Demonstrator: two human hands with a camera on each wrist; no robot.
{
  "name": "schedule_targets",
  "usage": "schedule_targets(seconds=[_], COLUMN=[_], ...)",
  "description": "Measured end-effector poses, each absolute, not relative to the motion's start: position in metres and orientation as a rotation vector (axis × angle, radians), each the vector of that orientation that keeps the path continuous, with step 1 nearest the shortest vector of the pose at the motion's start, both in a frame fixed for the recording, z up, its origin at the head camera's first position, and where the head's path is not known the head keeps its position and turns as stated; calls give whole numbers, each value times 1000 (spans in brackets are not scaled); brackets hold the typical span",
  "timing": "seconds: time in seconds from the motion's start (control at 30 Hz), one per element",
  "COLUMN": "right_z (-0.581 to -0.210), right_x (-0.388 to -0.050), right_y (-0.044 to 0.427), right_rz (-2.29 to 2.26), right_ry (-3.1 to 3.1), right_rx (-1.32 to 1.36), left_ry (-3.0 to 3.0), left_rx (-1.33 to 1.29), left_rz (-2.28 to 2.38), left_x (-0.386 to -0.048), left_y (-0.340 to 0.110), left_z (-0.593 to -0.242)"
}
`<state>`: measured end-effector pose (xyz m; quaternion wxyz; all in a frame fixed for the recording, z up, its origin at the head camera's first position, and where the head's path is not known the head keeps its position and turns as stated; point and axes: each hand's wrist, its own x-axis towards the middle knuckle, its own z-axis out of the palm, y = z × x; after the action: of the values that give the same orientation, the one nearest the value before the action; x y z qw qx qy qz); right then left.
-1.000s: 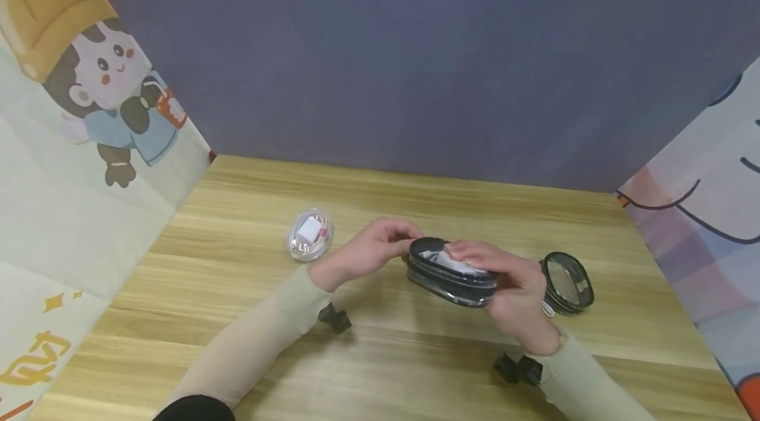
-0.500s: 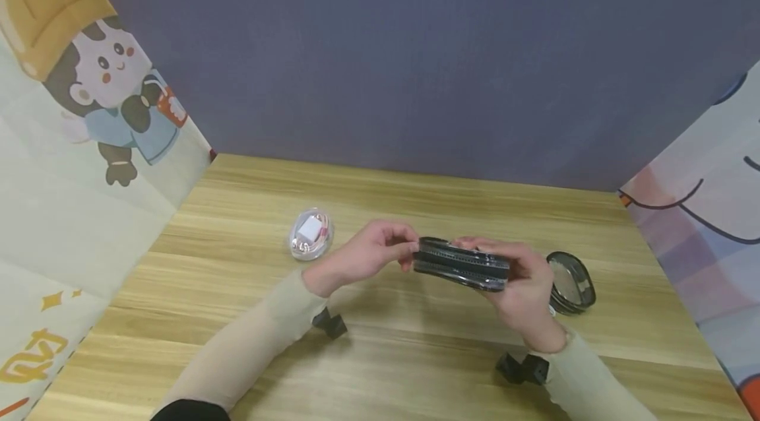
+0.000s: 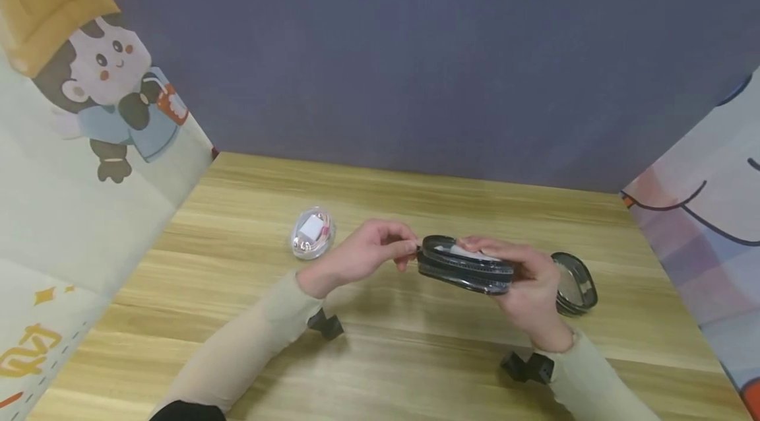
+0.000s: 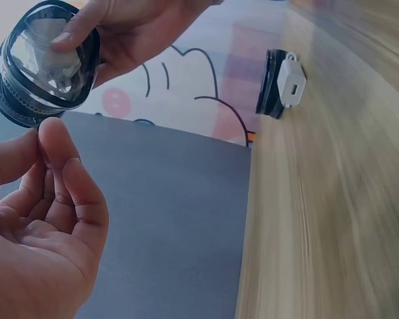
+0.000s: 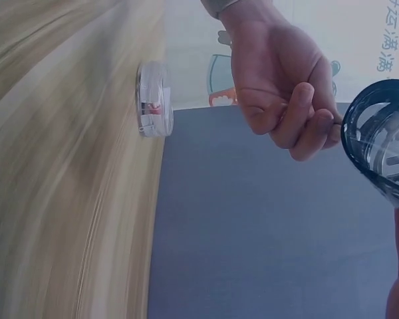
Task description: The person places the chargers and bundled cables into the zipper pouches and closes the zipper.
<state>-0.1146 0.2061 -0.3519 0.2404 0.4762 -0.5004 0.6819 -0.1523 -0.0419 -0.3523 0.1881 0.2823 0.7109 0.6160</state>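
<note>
A small clear pouch (image 3: 466, 274) with black trim and a zipper band is held above the table. My right hand (image 3: 531, 286) grips its right end, thumb and fingers on opposite faces. Something white (image 3: 469, 252) shows through its clear upper face. At the pouch's left end, my left hand (image 3: 377, 251) pinches the zipper pull between thumb and forefinger; the pull is mostly hidden by the fingertips. In the left wrist view, the right thumb presses on the clear face of the pouch (image 4: 26, 86).
A clear oval case (image 3: 312, 233) with a white plug and cable lies on the wooden table (image 3: 386, 368) at left. Another black-trimmed clear pouch (image 3: 576, 284) lies at right, beside a white block (image 4: 292, 84). A blue-grey panel (image 3: 410, 64) stands behind.
The pouch first tilted so its zipper side faced up, then partly tilted back, moving slightly right with the right hand. My left fingers stay at its left end.
</note>
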Motion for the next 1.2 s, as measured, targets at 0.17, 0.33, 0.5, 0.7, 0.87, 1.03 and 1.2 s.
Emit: schedule_targets(seconds=[0.17,0.33,0.5,0.7,0.87,1.03,1.2], right_z=[-353,-357,-364,-369,-375,-377,-378], right_x=[-123,-133,-145,-157,-167,-173,-168], right_y=[213,221,225,232,238,240,234], right_rz=[1851,1866,1879,1926,1929,1905,1900], right_ry=[-1431,-1461,-1465,-1526,-1559,-1579,-1583], right_rx=[1268,1229,1218,1144,1138,1127,1132], left_ry=[2026,2048,2066,2060,2081,2093,2098], left_rx=[753,739,765,780,769,782,769], left_rz=[1746,1744,1764,1781,1786,1813,1819], left_x=[-156,-161,-165,-171,-174,-175,-170], left_y=[-39,-37,-38,-34,-30,-27,-32], left_z=[-352,-350,-346,-344,-345,-343,-341])
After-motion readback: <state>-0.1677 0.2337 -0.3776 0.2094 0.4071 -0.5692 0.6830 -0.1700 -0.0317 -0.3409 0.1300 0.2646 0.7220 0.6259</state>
